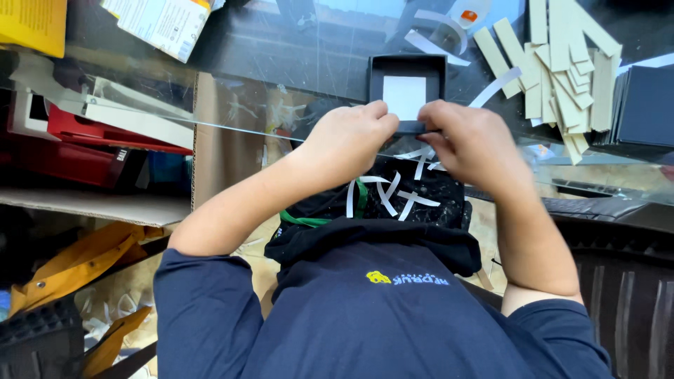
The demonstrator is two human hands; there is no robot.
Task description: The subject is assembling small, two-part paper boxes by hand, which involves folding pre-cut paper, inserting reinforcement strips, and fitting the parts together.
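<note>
A small square black box (pixel 407 70) with a white bottom panel lies open on the glass tabletop (pixel 302 49). My left hand (pixel 349 137) and my right hand (pixel 472 140) both pinch its near wall, fingertips meeting at the rim. Several white paper strips (pixel 393 193) lie on the dark cloth on my lap below the hands.
A pile of beige cardboard strips (pixel 562 63) sits at the back right beside a stack of dark sheets (pixel 646 105). Curled white strips (pixel 435 35) lie behind the box. Red and white boxes (pixel 91 133) and brown cardboard (pixel 210 140) show under the glass at left.
</note>
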